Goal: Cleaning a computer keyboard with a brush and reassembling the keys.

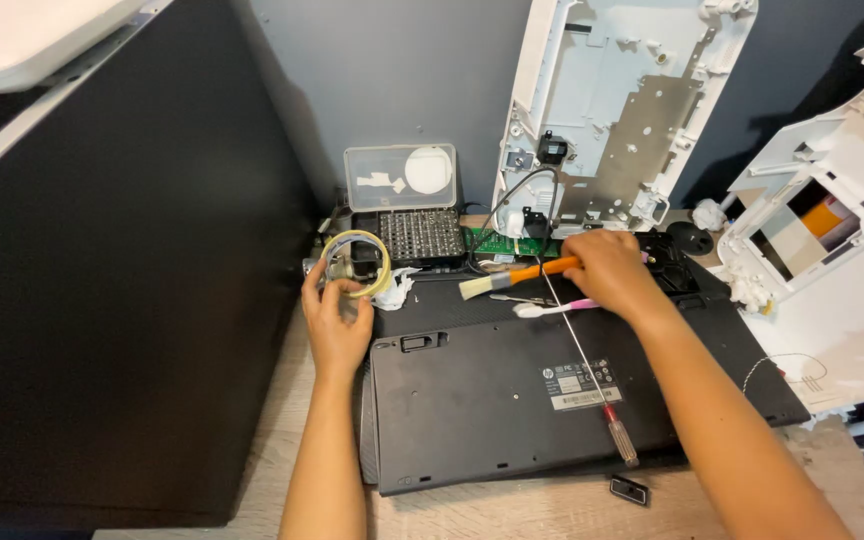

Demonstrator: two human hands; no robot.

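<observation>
Item: workbench with a dismantled machine, seen from above.

Progress, judged from how things lie: disassembly is well along. A white back cover (617, 110) with a metal plate stands upright at the far side, and a second white shell (832, 250) lies at the right, both already off. A black flat unit (512, 400) lies underside up at the near centre, its cover on. Cleaning tools are out; nothing looks reassembled.

Left hand (335, 318): reaching to the far left, fingers closed around a roll of yellowish tape (355, 263), palm down, forearm running straight out from the near edge.

Right hand (610, 270): reaching across from the right, wrist bent inward, clenched on the orange handle of a brush (517, 276) whose pale bristles point left, above the far edge of the black unit.

Nearby:
- a pink-handled toothbrush (555, 308) just near of the brush;
- a long screwdriver (592, 375) with a red grip lying across the black unit;
- an open bit case (420, 235) with a clear lid, beside the tape;
- a green circuit board (500, 243) behind the brush;
- a large black panel (102, 300) filling the left;
- the wooden table (512, 510).
</observation>
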